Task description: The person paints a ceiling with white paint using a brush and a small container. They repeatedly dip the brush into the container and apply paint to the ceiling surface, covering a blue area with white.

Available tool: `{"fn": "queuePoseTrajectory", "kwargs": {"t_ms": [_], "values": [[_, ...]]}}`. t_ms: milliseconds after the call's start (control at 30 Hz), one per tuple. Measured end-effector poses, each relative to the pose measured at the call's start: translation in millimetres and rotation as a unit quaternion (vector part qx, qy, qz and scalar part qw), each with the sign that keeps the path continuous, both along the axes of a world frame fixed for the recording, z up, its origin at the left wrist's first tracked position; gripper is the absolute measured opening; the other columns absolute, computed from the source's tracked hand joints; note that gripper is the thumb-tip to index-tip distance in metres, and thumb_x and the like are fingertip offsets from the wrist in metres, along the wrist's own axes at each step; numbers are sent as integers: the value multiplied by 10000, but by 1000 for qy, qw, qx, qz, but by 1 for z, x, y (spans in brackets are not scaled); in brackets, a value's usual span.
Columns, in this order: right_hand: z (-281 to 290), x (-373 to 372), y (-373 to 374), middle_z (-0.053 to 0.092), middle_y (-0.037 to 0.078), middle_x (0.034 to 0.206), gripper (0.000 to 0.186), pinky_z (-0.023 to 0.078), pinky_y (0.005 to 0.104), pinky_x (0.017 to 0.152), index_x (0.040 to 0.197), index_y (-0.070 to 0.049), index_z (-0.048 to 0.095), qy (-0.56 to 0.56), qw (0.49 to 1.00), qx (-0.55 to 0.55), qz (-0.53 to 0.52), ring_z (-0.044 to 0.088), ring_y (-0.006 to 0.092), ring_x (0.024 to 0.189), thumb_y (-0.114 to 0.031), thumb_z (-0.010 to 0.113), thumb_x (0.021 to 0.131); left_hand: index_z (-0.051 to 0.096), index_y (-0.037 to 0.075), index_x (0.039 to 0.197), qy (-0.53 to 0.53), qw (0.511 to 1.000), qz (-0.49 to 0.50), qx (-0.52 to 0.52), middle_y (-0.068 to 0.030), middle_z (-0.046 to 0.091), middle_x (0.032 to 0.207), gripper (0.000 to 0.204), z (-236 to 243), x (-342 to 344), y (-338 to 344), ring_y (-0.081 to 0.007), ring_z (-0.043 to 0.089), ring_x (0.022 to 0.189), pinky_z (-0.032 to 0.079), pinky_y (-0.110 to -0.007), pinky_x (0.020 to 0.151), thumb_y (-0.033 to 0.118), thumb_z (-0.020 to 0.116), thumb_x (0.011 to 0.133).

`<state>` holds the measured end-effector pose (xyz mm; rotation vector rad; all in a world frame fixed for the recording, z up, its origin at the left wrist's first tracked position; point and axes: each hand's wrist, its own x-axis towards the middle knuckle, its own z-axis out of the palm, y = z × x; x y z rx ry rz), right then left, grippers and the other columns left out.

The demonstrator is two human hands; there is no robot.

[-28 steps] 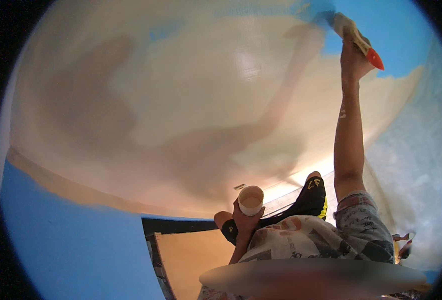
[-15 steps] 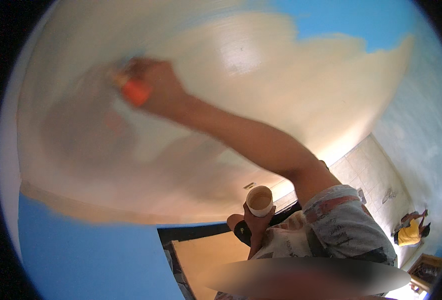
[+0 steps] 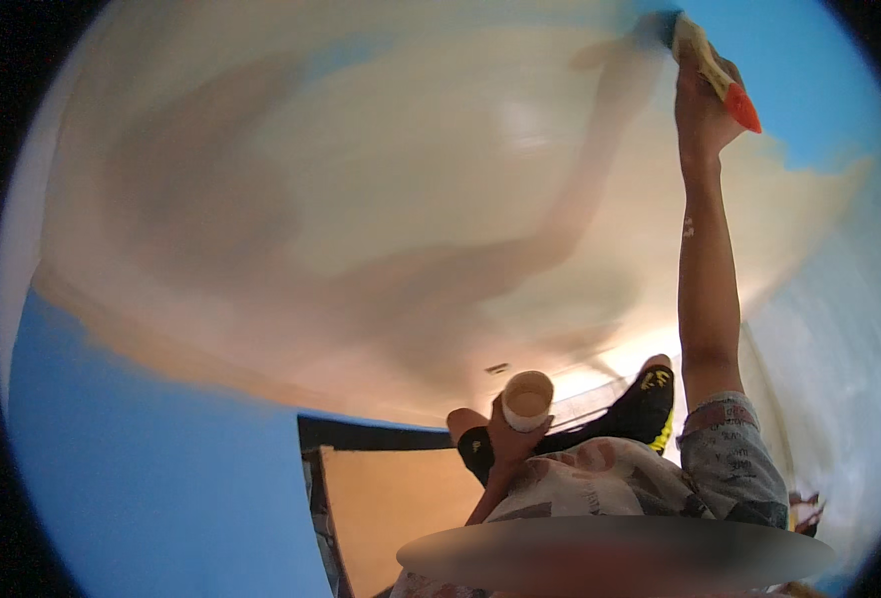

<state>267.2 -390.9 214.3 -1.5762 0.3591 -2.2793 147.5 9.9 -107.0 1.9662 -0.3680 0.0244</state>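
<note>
On the wall (image 3: 460, 179), upper right: brush (image 3: 701, 58) at border of blue patch (image 3: 814, 110); right hand (image 3: 705, 118), fingers grasping brush. Before the wall, low: cup (image 3: 527, 401); left hand (image 3: 510, 442), fingers clasping it. Step, apparently: covering blue with beige. Next stroke calls for steady pressure.

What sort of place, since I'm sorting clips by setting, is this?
Probably a room being painted: the wall is part beige, part blue, the right hand holds a brush up to it, and the left hand holds a cup.
</note>
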Motion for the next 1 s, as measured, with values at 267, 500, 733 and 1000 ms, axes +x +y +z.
{"fn": "queuePoseTrajectory", "kwargs": {"t_ms": [267,500,733,1000], "values": [[82,83,286,697,58,791,241,524,290,635,900,-54,691,-2,935,-251,252,661,158,705,-280,729,824,473,19,1233,-9,999,35,-4,-162,623,1110,794,23,-8,2,-280,630,1027,518,-385,859,275,893,610],[32,85,141,668,39,738,222,503,297,618,792,-41,674,-59,920,39,385,619,144,666,-246,757,786,469,21,1209,-37,989,129,70,-175,623,1100,782,26,-28,16,-307,626,1023,513,-406,857,301,884,608],[-49,-20,-134,692,30,680,287,506,300,558,728,-11,699,22,982,160,-103,614,118,568,-270,819,749,463,-3,1238,-4,992,116,58,-180,619,1108,812,57,-24,13,-299,626,1030,516,-398,863,274,888,604],[4,62,-9,695,61,778,280,519,304,698,880,-31,693,-111,989,-29,98,645,164,694,-283,780,792,453,1,1263,24,996,83,-29,-180,602,1143,834,8,-2,15,-301,615,1051,509,-395,885,281,889,610]]}}
